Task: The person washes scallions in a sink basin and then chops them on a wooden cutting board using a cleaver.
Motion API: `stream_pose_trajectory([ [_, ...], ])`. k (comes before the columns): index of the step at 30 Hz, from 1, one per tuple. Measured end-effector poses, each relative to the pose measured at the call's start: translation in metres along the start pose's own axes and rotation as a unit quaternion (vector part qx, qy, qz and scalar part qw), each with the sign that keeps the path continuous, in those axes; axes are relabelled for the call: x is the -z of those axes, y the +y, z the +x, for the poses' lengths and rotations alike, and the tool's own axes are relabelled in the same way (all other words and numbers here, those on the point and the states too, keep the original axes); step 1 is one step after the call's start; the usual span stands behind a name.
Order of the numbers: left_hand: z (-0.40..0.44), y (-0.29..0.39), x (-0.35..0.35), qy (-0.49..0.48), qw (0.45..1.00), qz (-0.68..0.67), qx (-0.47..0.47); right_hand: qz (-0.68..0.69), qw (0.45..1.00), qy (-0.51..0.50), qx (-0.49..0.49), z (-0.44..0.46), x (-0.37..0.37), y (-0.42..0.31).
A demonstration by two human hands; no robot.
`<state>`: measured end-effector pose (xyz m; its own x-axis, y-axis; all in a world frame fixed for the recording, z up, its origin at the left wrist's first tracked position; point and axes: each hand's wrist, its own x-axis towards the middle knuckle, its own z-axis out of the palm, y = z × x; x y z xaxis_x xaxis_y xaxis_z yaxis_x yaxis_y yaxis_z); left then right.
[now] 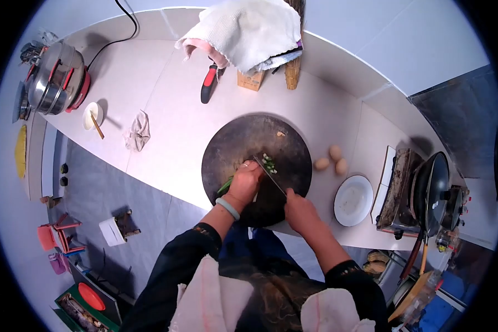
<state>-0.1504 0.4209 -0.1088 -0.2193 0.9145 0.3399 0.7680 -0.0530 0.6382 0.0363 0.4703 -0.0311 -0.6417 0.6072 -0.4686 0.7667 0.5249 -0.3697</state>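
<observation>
A dark round chopping board (249,133) lies on the counter in front of me. My left hand (245,181), with a pale bangle at the wrist, is closed over a bunch of green onions (226,186), whose green ends stick out to the left. In my right hand (300,210) is the handle of a knife (272,177). Its blade slants up and left, close to the left fingers. Chopped green onion (268,162) lies in a small pile just right of the blade. A small tan scrap (280,134) rests near the board's far edge.
Right of the board are three eggs (336,159) and a white plate (353,200), then a gas stove (399,185) with a lidded pan (434,188). A crumpled cloth (138,131), a small bowl (92,115) and a steamer pot (54,77) stand left. Behind is a red-and-black handle (208,84).
</observation>
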Motion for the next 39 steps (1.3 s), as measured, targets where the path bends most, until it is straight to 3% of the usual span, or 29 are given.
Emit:
stream_pose_trajectory([
  [8,-0.001,0.0,0.004,-0.001,1.0,0.021,-0.007,0.095,0.989,0.105,0.04,0.019,-0.02,0.013],
  [17,-0.002,0.003,0.006,0.019,0.999,-0.031,0.031,0.016,1.0,-0.018,0.013,-0.003,0.007,0.002],
  [23,-0.003,0.004,0.006,0.007,0.999,-0.027,0.045,0.019,0.997,0.063,0.05,0.022,-0.023,0.0],
  [26,-0.004,0.014,0.017,-0.038,0.997,0.051,0.042,0.013,0.994,0.087,0.058,0.025,-0.028,0.006],
  [39,-0.021,0.027,0.021,-0.049,0.993,0.071,0.077,0.072,0.995,0.045,0.056,0.024,-0.003,0.005],
])
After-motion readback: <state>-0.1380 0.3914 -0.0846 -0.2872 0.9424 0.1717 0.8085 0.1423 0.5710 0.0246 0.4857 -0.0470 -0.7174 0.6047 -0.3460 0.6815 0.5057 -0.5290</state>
